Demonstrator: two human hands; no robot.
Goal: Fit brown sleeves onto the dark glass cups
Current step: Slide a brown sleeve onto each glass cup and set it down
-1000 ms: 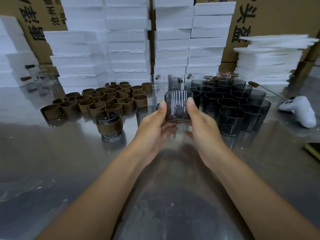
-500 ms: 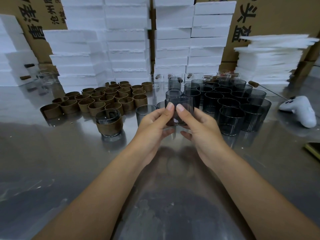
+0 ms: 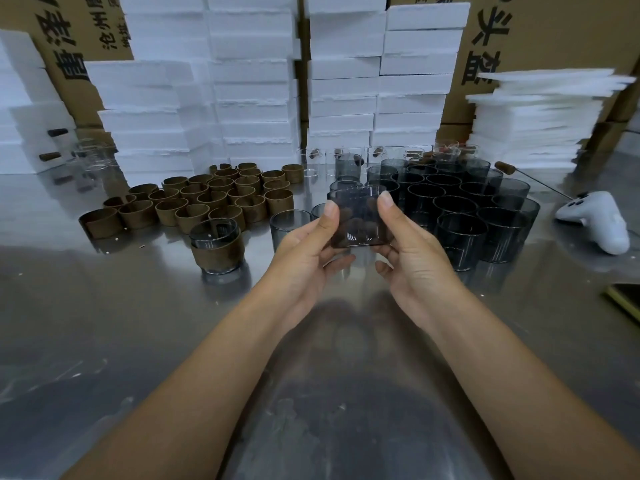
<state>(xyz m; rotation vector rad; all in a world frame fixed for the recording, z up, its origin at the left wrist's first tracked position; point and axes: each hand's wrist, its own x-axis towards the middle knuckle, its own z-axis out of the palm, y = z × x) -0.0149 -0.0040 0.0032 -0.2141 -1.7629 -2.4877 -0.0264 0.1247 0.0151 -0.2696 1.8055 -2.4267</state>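
Dark glass cup, both hands' grip

Reflective steel table, scuffed. Stacked white foam blocks along its far edge. Printed cardboard cartons behind. Thin white foam sheets piled at right.

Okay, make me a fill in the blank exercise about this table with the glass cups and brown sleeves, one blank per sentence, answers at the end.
1. The left hand and right hand grip the lifted dark glass cup, which wears ___ sleeve.
2. The sleeved glass cup standing on the shiny metal table wears a ___ sleeve.
3. The loose brown ring-shaped sleeves stand to the ___ of the cluster of bare dark glass cups.
Missing words: no; brown; left.
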